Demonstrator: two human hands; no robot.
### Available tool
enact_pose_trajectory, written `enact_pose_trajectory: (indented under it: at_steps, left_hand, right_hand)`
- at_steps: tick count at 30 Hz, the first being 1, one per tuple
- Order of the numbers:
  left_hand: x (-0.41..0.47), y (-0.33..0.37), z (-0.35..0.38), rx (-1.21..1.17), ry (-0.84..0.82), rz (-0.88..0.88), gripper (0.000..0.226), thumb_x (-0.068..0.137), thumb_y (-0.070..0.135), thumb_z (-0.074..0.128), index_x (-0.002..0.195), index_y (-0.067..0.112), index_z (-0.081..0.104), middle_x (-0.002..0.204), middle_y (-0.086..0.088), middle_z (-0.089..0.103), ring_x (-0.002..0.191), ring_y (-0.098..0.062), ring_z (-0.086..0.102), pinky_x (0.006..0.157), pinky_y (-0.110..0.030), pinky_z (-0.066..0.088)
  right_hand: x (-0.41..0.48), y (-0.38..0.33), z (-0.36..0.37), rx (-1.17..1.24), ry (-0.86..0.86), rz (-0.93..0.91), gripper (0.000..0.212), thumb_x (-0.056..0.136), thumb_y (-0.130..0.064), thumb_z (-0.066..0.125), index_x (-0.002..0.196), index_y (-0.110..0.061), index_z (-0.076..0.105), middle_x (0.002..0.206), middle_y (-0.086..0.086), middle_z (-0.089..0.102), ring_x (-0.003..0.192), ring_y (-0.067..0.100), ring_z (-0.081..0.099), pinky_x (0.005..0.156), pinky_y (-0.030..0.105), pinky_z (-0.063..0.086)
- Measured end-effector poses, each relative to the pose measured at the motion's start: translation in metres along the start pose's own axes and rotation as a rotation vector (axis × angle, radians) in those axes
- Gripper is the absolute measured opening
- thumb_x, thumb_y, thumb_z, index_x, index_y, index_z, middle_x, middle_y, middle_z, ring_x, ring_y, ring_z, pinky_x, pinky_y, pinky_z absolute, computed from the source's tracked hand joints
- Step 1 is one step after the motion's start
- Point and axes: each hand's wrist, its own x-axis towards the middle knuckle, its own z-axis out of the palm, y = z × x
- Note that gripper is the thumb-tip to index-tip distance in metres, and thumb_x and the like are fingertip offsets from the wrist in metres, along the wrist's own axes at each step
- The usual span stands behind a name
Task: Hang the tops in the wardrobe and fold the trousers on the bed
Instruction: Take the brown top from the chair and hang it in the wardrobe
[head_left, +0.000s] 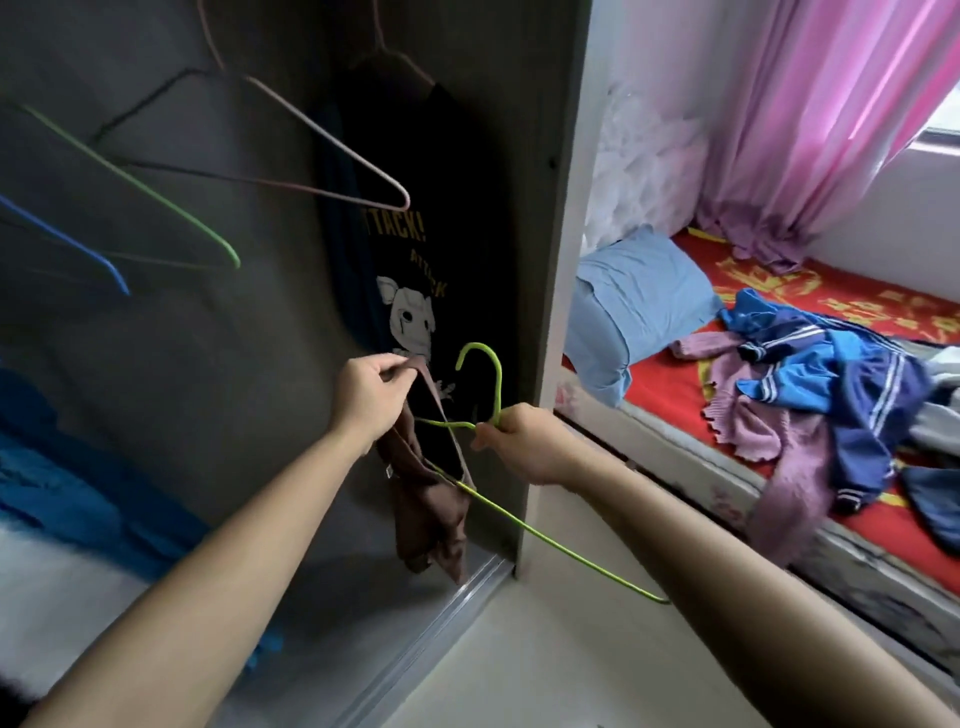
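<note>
My left hand (371, 392) pinches the neck of a small brown top (431, 504), which hangs limp in front of the open wardrobe (558, 234). My right hand (519, 441) grips a lime green wire hanger (550, 540) at its neck, hook up. One arm of the hanger passes into the brown top's opening; the other points down to the right. A black printed T-shirt (415, 291) hangs inside the wardrobe behind my hands. On the red bed (670, 384) lies a heap of clothes: a blue and white striped jacket (841, 384) and purple garments (748, 421).
Several bare hangers hang in the wardrobe at upper left: pink (332, 150), green (156, 192), blue (78, 249). Blue fabric (78, 467) lies low in the wardrobe. A blue pillow (628, 312) sits at the bed's head. Pink curtains (810, 130) cover the window.
</note>
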Motion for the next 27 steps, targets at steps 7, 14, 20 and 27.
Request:
enact_pose_trajectory:
  at_steps: [7, 14, 20, 27]
  left_hand:
    - [-0.005, 0.032, 0.013, -0.028, -0.028, 0.06, 0.012, 0.089, 0.021, 0.073, 0.077, 0.025, 0.072, 0.062, -0.018, 0.066, 0.052, -0.011, 0.05, 0.048, -0.022, 0.037]
    - [-0.016, 0.077, 0.025, -0.287, -0.332, 0.048, 0.01, 0.092, 0.008, 0.068, 0.094, 0.014, 0.076, 0.077, -0.005, 0.075, 0.068, -0.013, 0.069, 0.067, -0.028, 0.056]
    - [-0.017, 0.099, 0.025, -0.31, -0.516, 0.133, 0.023, 0.096, 0.005, 0.06, 0.114, 0.012, 0.072, 0.104, 0.003, 0.076, 0.103, -0.005, 0.069, 0.092, -0.022, 0.053]
    - [0.029, 0.097, 0.015, 0.396, -0.064, 0.619, 0.049, 0.087, 0.066, 0.052, 0.109, 0.025, 0.069, 0.114, 0.002, 0.052, 0.113, -0.014, 0.047, 0.1, -0.03, 0.037]
  right_hand:
    - [0.004, 0.014, -0.024, 0.387, 0.479, -0.116, 0.037, 0.106, -0.033, 0.046, 0.1, -0.014, 0.076, 0.092, -0.003, 0.072, 0.084, 0.007, 0.063, 0.071, 0.003, 0.04]
    - [0.024, 0.019, -0.036, 0.474, 0.343, -0.021, 0.044, 0.104, -0.043, 0.048, 0.084, -0.009, 0.068, 0.065, -0.005, 0.061, 0.061, 0.01, 0.055, 0.061, 0.031, 0.044]
    - [0.026, 0.033, -0.046, 0.551, 0.365, -0.124, 0.032, 0.106, -0.041, 0.045, 0.087, -0.027, 0.068, 0.071, -0.014, 0.068, 0.068, -0.002, 0.062, 0.073, 0.029, 0.047]
    - [0.007, 0.024, -0.084, 0.966, 0.262, -0.275, 0.043, 0.107, -0.031, 0.043, 0.065, -0.028, 0.053, 0.054, -0.008, 0.035, 0.048, 0.01, 0.032, 0.05, 0.029, 0.024]
